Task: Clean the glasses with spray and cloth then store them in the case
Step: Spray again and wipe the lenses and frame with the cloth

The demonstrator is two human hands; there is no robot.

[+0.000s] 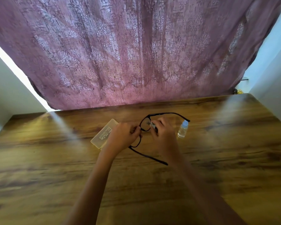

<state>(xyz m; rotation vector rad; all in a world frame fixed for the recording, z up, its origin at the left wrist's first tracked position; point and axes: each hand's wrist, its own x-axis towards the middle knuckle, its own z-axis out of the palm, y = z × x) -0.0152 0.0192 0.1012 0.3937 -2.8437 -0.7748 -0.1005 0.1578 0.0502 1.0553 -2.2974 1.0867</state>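
Head view. Left hand [122, 137]: curled fingers pinch the black glasses [149, 157] at the frame. Right hand [163, 132]: curled fingers press a small grey cloth [150, 123] on one lens. Case [104, 134] just left of the left fingers; spray bottle [183, 129] just right of the right fingers.

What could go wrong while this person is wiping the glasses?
1. The spray bottle stands upright close beside the right hand; a sideways move could tip it over.
2. The left hand pinches the glasses by the thin frame while the right hand presses the cloth on a lens; hard rubbing might bend the frame.
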